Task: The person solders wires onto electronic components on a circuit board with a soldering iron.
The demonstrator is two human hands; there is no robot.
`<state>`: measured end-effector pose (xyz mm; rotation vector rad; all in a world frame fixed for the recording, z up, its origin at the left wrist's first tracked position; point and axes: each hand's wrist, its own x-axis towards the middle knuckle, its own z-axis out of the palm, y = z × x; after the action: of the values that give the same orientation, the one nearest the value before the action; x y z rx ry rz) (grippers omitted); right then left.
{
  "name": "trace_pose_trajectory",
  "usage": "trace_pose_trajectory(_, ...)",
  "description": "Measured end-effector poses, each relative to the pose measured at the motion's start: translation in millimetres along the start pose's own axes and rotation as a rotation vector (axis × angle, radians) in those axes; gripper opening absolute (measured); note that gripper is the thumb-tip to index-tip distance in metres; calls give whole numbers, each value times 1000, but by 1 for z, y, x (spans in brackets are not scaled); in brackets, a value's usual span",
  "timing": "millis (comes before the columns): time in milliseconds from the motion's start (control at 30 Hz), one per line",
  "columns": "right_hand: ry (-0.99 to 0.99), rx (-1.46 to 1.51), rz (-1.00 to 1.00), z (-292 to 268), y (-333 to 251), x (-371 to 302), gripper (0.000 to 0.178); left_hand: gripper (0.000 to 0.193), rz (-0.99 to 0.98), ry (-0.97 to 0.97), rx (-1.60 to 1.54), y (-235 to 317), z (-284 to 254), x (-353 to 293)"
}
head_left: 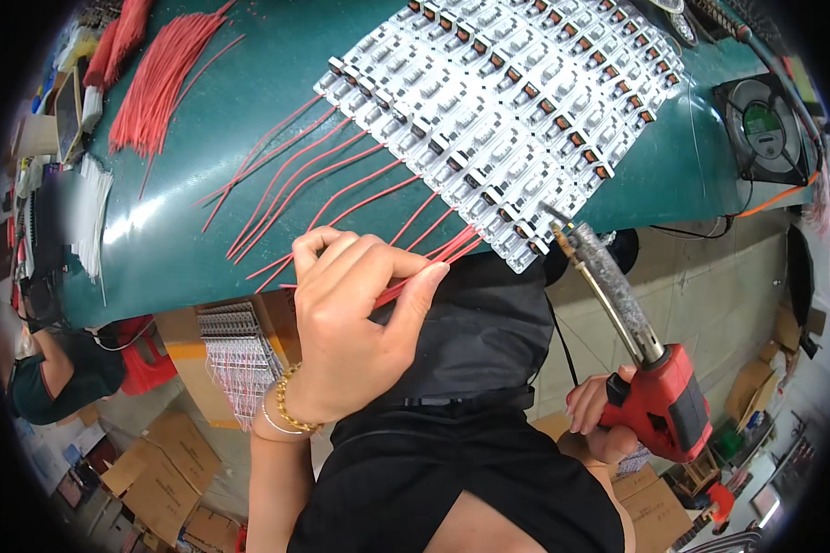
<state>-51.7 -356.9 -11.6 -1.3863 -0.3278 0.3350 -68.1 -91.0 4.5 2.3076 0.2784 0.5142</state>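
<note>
My left hand (355,318) pinches several thin red wires (454,246) between thumb and fingers, their ends reaching the near corner of a white panel of small repeated circuit boards (503,115). More red wires (295,180) run from the panel's left edge across the green table. In my right hand (590,417) is a red and black soldering gun (675,401) with a long metal barrel. Its tip points up and left, close to the panel's near corner; whether it touches cannot be told. Most of the right hand's fingers wrap behind the handle.
A thick bundle of red wires (166,83) lies on the green table (194,263) at the far left, white wires (92,207) near its left edge. A black fan (763,129) stands at the right. Below, a cardboard box (180,341) bears another wired panel (238,355). A person's arm (51,364) shows at left.
</note>
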Motion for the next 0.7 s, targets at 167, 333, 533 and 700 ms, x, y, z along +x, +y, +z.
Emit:
trace_pose_trajectory(167,31,-126,168,-5,-9,-10,64,12,2,-2,43,3,5,-5)
trace_pose_trajectory(333,57,-1,165,-5,-8,-12,26,12,22,-34,80,7,4,-2)
trace_pose_trajectory(533,-119,-396,107,-15,-5,-15,18,12,16,-15,81,3,4,-4)
trace_pose_trajectory(700,189,41,159,1,-9,-16,40,12,19,-9,92,6,1,-1)
